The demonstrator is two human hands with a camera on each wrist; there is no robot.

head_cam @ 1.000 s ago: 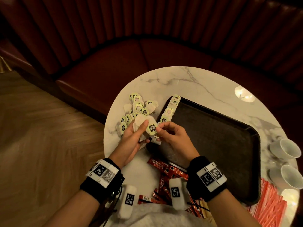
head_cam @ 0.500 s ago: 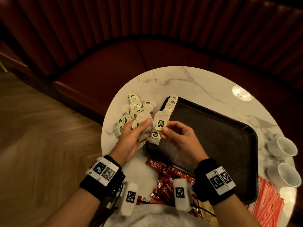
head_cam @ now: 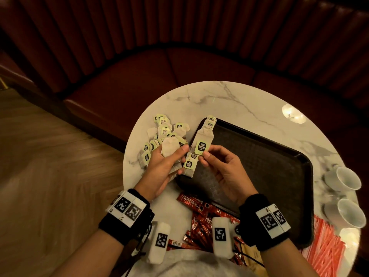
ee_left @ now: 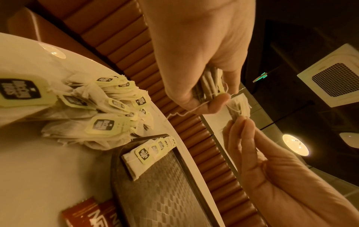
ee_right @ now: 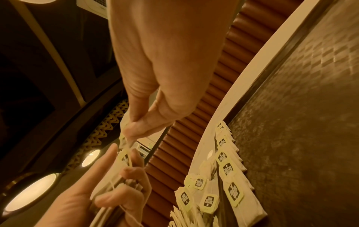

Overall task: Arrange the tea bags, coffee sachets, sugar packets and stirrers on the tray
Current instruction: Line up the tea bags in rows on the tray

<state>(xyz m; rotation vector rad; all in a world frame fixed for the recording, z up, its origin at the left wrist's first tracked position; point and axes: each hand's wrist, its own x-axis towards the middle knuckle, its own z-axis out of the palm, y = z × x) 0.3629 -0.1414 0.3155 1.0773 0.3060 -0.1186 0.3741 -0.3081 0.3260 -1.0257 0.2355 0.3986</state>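
Note:
My left hand (head_cam: 175,157) grips a bunch of tea bags (head_cam: 169,149), also seen edge-on as a bunch (ee_left: 209,86) in the left wrist view. My right hand (head_cam: 205,156) pinches one tea bag with a green tag (head_cam: 201,146), held upright just right of the bunch, above the near left corner of the dark tray (head_cam: 259,166). A row of tea bags (head_cam: 209,124) lies along the tray's left edge, and the same row (ee_right: 229,169) shows in the right wrist view. A loose pile of tea bags (head_cam: 163,130) sits on the marble table (head_cam: 229,100) left of the tray.
Red coffee sachets (head_cam: 196,203) lie on the table in front of the tray. Red-striped packets (head_cam: 323,248) lie at the near right. Two white cups (head_cam: 343,178) stand at the right edge. A dark red bench (head_cam: 139,80) curves round behind the table.
My right hand has drawn one tea bag up and to the right, away from the bunch in my left hand. Both hands have risen a little.

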